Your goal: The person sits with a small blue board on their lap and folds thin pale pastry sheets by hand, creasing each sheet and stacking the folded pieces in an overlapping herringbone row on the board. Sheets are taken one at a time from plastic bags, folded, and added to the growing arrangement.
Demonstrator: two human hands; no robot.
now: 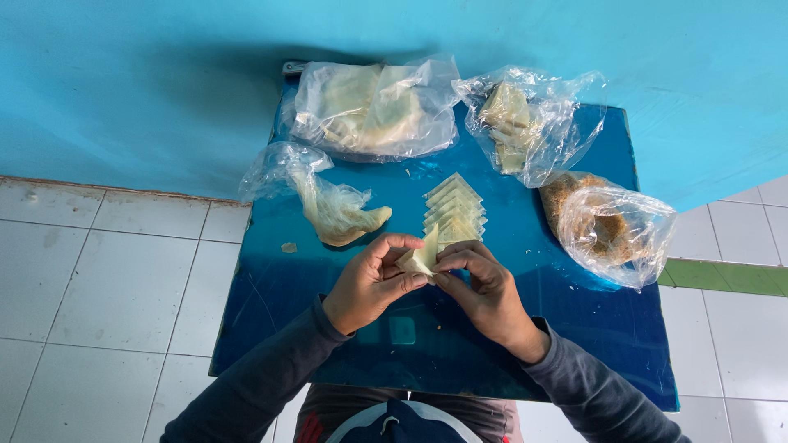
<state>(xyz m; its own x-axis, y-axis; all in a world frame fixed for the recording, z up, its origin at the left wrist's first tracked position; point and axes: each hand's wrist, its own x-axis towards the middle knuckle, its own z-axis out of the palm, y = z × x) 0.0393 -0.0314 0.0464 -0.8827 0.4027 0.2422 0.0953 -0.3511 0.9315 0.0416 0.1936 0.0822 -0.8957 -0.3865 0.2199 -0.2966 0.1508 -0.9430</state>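
Over the middle of a small blue table (271,295), my left hand (373,280) and my right hand (486,294) both pinch one pale yellow pastry wrapper (422,255), which is folded into a triangle. Fingertips of both hands meet on it. Just beyond my hands lies a row of several folded triangles (454,209), overlapping like tiles.
Clear plastic bags ring the far half of the table: one with flat wrappers (373,111), one with cut wrappers (517,123), one with brown filling (607,226) at the right, one with pale dough (332,209) at the left. A crumb (289,247) lies nearby. White floor tiles and a blue wall surround it.
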